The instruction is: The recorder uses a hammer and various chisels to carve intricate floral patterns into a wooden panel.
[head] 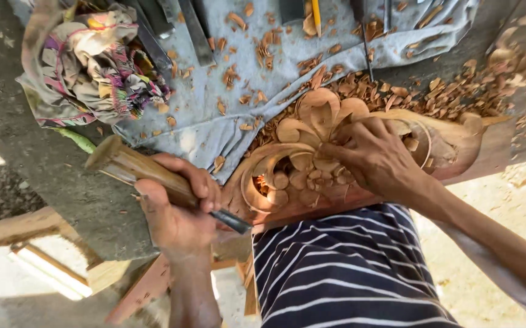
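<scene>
While the left hand (181, 209) is wrapped tight around a wooden mallet (153, 176), the right hand (375, 158) rests on a wood carving (311, 152). The mallet has a thick brown handle and a dark end that sticks out below the fist, toward the carving. All the left fingers are curled shut around it.

The right hand lies on top of the carving with its fingers bent and their tips pressed down on the middle part. I cannot tell if those fingers pinch something small — they hide what is under them.

The carving is a light brown piece with curly leaves and a big flower shape cut into it. It lies on the worktop (62, 164) just in front of the person's body, which wears a dark shirt with white stripes (348, 273). It sits between the two hands, a bit more under the right one.

Lots of wood chips (445, 91) lie behind and beside the carving. A grey cloth (214, 103) is spread over the worktop further back — chips are on it too. Some long metal tools (196, 30) lie on the cloth near the top edge. A bundle of bright patterned cloth (93, 61) sits at the far left, well apart from the carving.
</scene>
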